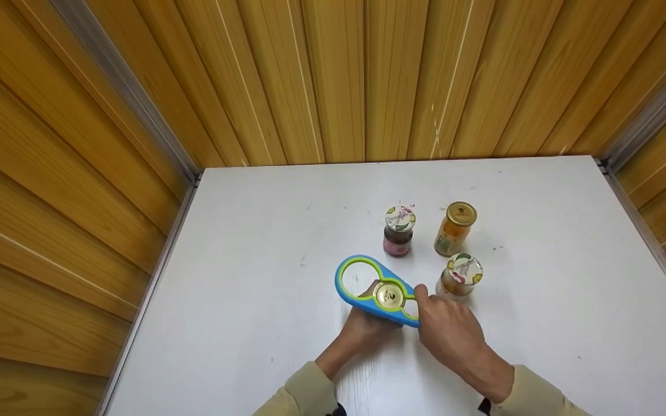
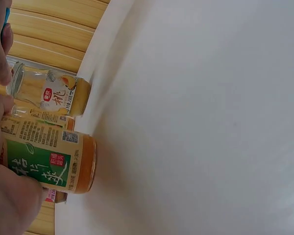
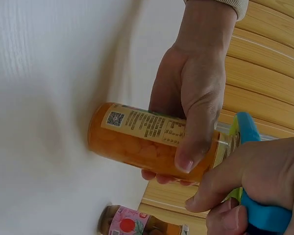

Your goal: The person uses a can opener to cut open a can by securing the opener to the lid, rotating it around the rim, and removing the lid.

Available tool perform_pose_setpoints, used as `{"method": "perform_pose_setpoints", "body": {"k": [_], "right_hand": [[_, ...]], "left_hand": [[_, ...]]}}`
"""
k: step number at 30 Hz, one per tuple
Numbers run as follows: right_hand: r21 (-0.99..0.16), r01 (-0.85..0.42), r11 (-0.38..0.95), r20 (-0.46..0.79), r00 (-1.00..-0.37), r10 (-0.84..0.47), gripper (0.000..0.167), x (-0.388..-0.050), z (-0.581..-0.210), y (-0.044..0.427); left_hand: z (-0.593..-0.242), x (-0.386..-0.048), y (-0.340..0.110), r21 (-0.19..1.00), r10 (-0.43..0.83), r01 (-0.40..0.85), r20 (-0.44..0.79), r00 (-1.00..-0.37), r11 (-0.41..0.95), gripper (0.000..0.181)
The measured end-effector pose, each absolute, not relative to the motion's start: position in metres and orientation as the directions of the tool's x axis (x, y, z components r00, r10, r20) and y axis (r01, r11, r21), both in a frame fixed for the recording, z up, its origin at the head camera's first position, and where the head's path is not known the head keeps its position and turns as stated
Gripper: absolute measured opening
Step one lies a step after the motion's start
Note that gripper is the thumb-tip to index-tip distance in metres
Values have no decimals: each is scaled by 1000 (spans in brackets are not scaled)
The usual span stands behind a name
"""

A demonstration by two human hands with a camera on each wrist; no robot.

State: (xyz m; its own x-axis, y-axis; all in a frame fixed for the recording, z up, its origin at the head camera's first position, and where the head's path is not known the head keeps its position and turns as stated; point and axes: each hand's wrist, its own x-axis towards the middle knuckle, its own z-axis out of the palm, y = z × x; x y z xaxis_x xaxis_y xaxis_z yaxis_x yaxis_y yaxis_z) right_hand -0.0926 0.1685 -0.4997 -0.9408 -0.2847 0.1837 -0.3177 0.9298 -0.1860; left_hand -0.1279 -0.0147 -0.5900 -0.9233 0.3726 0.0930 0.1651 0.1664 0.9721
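A jar of orange fruit (image 3: 137, 147) is gripped by my left hand (image 3: 193, 103), its thumb and fingers around the labelled side. On the jar's gold lid (image 1: 389, 295) lies a blue and green opener (image 1: 358, 259), the lid showing through its middle ring. The narrow right end of the opener is held by my right hand (image 1: 451, 332), fingers curled round it. In the left wrist view the green-labelled jar (image 2: 49, 156) is in my left hand (image 2: 12, 196), its base near the white surface.
Behind and right of the hands stand a jar with a pink label (image 1: 398, 234), a gold-lidded jar (image 1: 455, 228) and a jar with a patterned lid (image 1: 461, 274). The white table (image 1: 240, 242) is bordered by wood-look panels (image 1: 339, 81) at the back and sides.
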Motion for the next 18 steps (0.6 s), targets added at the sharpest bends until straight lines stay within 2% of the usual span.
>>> {"method": "perform_pose_setpoints", "body": {"k": [4,7,11,15,18], "right_hand": [[-172,-350,921,129,-935,-331,40,-92,-497,174],[-139,-396,908,116,-917,-382,38,-92,-495,179],[-129,-451,883,88,-892,-443,38,-92,-492,183],[-164,-495,853,61,-869,-492,38,-93,-490,186],[-185,-525,831,56,-850,-524,39,-94,-489,190]], "left_hand": [[-582,-138,-25,965,539,154,16,-842,214,67],[-577,-146,-31,956,651,158,-43,-758,247,57],[-572,-156,-38,957,784,203,-37,-619,205,51],[-568,-162,-41,950,869,232,-72,-490,209,53],[-564,-162,-42,944,882,217,-129,-454,250,59]]}}
